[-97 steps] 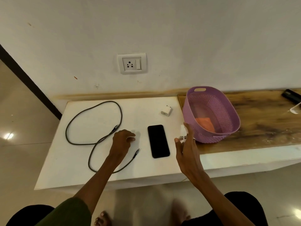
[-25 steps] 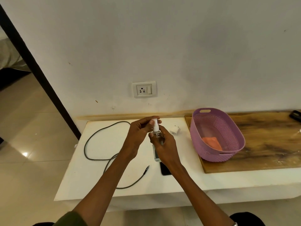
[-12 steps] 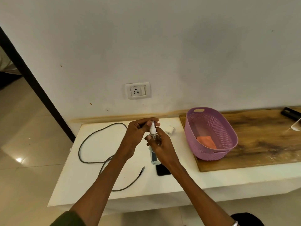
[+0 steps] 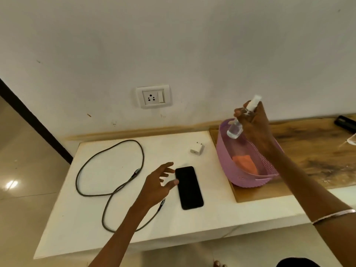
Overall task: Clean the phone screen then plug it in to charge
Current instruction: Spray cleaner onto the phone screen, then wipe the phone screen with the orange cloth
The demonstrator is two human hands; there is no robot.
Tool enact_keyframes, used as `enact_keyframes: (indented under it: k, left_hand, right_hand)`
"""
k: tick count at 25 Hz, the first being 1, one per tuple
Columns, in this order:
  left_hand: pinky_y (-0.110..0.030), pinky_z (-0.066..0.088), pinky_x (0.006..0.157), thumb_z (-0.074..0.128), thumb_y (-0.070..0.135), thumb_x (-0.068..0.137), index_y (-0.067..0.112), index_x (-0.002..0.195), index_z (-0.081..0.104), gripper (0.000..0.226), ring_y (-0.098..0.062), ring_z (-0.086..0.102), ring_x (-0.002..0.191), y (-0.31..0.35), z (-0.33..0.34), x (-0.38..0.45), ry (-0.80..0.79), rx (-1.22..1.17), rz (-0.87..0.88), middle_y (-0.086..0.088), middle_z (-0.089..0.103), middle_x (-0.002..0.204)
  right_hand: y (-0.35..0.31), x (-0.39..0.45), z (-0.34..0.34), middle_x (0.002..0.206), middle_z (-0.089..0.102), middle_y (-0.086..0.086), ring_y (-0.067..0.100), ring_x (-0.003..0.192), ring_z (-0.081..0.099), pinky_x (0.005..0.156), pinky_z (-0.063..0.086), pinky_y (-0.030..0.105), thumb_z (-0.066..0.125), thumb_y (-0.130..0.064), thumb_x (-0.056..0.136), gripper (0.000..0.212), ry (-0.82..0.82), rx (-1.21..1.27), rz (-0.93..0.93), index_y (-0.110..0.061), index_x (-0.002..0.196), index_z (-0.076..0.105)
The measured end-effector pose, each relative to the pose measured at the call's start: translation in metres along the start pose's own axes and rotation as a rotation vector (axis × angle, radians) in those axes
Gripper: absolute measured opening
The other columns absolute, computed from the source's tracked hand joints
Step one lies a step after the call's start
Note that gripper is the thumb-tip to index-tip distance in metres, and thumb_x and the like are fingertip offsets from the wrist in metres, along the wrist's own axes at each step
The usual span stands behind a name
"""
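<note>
I am seeing the right hand [image 4: 254, 124] holding a small clear spray bottle [image 4: 239, 122] in a closed grip, raised above the purple basket [image 4: 227, 162], which is holding an orange cloth [image 4: 244, 163]. The left hand [image 4: 156, 186] is hovering with fingers spread, its grip loose and empty, just beside the phone [image 4: 188, 187]. The phone is lying screen up on the white bench [image 4: 92, 234], between the looped cable [image 4: 115, 151] and the basket. A white charger block [image 4: 196, 148] is sitting near the wall socket [image 4: 153, 96].
</note>
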State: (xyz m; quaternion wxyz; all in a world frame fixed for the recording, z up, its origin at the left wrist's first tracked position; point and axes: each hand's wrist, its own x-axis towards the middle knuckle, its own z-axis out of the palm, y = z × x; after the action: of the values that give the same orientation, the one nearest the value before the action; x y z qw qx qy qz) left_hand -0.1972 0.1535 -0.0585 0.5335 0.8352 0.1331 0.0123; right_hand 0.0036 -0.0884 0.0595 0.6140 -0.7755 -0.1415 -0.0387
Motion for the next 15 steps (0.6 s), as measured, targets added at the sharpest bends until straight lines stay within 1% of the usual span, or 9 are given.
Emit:
enact_keyframes:
  k: [2, 3, 4, 5, 7, 9, 11, 13, 15]
  left_hand:
    - [-0.03, 0.037, 0.109, 0.082, 0.038, 0.074, 0.032, 0.147, 0.032, 0.089, -0.01, 0.045, 0.13, -0.022, 0.007, 0.003, -0.111, 0.147, -0.051, 0.011, 0.049, 0.141]
    - [-0.032, 0.03, 0.115, 0.083, 0.046, 0.069, 0.033, 0.151, 0.022, 0.104, -0.01, 0.036, 0.137, -0.03, 0.009, 0.005, -0.172, 0.21, -0.067, 0.012, 0.038, 0.15]
    - [-0.033, 0.024, 0.118, 0.084, 0.052, 0.063, 0.034, 0.153, 0.013, 0.116, -0.009, 0.027, 0.143, -0.036, 0.01, 0.006, -0.222, 0.257, -0.077, 0.013, 0.027, 0.156]
    - [-0.033, 0.02, 0.12, 0.085, 0.057, 0.058, 0.035, 0.154, 0.007, 0.126, -0.009, 0.019, 0.146, -0.041, 0.012, 0.008, -0.256, 0.29, -0.079, 0.013, 0.017, 0.16]
    - [-0.035, 0.015, 0.12, 0.085, 0.065, 0.048, 0.034, 0.154, -0.004, 0.141, -0.01, 0.009, 0.149, -0.05, 0.016, 0.012, -0.288, 0.366, -0.056, 0.014, 0.003, 0.162]
    - [-0.038, 0.008, 0.12, 0.081, 0.073, 0.041, 0.033, 0.151, -0.016, 0.153, -0.013, 0.001, 0.149, -0.054, 0.02, 0.016, -0.303, 0.476, -0.032, 0.015, -0.009, 0.162]
    - [-0.039, 0.005, 0.12, 0.079, 0.078, 0.037, 0.034, 0.148, -0.025, 0.158, -0.014, -0.005, 0.148, -0.055, 0.025, 0.02, -0.305, 0.547, -0.023, 0.015, -0.016, 0.16]
    - [-0.04, 0.003, 0.12, 0.079, 0.078, 0.036, 0.034, 0.147, -0.027, 0.159, -0.015, -0.007, 0.148, -0.056, 0.028, 0.022, -0.296, 0.576, -0.018, 0.015, -0.015, 0.16]
    - [-0.04, 0.002, 0.12, 0.08, 0.076, 0.038, 0.032, 0.148, -0.025, 0.158, -0.015, -0.009, 0.147, -0.057, 0.028, 0.022, -0.295, 0.599, -0.018, 0.015, -0.014, 0.16]
  right_hand:
    - [0.028, 0.013, -0.005, 0.09, 0.06, -0.001, 0.009, 0.085, 0.063, 0.077, 0.052, 0.034, 0.061, -0.006, 0.089, 0.026, 0.013, -0.083, 0.027, -0.013, 0.106, 0.042]
    - [0.041, 0.018, -0.003, 0.086, 0.058, -0.005, 0.002, 0.079, 0.061, 0.072, 0.05, 0.029, 0.062, -0.007, 0.089, 0.026, 0.016, -0.141, 0.042, -0.011, 0.107, 0.043]
    - [0.053, 0.022, -0.001, 0.086, 0.059, -0.007, -0.001, 0.076, 0.061, 0.07, 0.048, 0.026, 0.063, -0.008, 0.088, 0.027, 0.009, -0.195, 0.066, -0.01, 0.107, 0.044]
    - [0.066, 0.026, 0.002, 0.089, 0.061, -0.005, 0.0, 0.078, 0.062, 0.07, 0.047, 0.025, 0.065, -0.008, 0.087, 0.029, -0.002, -0.233, 0.101, -0.009, 0.109, 0.046]
    - [0.085, 0.033, 0.007, 0.1, 0.064, 0.001, 0.01, 0.088, 0.062, 0.07, 0.046, 0.019, 0.066, -0.01, 0.087, 0.034, -0.035, -0.269, 0.136, -0.008, 0.114, 0.046]
    - [0.101, 0.036, 0.012, 0.102, 0.061, 0.004, 0.012, 0.089, 0.058, 0.065, 0.041, 0.014, 0.066, -0.009, 0.087, 0.035, -0.064, -0.311, 0.137, -0.008, 0.116, 0.047]
    - [0.11, 0.037, 0.013, 0.097, 0.059, 0.003, 0.01, 0.084, 0.055, 0.06, 0.037, 0.011, 0.066, -0.008, 0.087, 0.037, -0.061, -0.357, 0.155, -0.007, 0.118, 0.046]
    - [0.116, 0.037, 0.012, 0.094, 0.058, 0.002, 0.005, 0.079, 0.054, 0.058, 0.037, 0.013, 0.066, -0.009, 0.087, 0.037, -0.066, -0.362, 0.163, -0.008, 0.119, 0.046]
    - [0.119, 0.038, 0.011, 0.093, 0.058, -0.001, 0.0, 0.079, 0.053, 0.061, 0.038, 0.016, 0.065, -0.01, 0.088, 0.036, -0.09, -0.36, 0.177, -0.009, 0.119, 0.047]
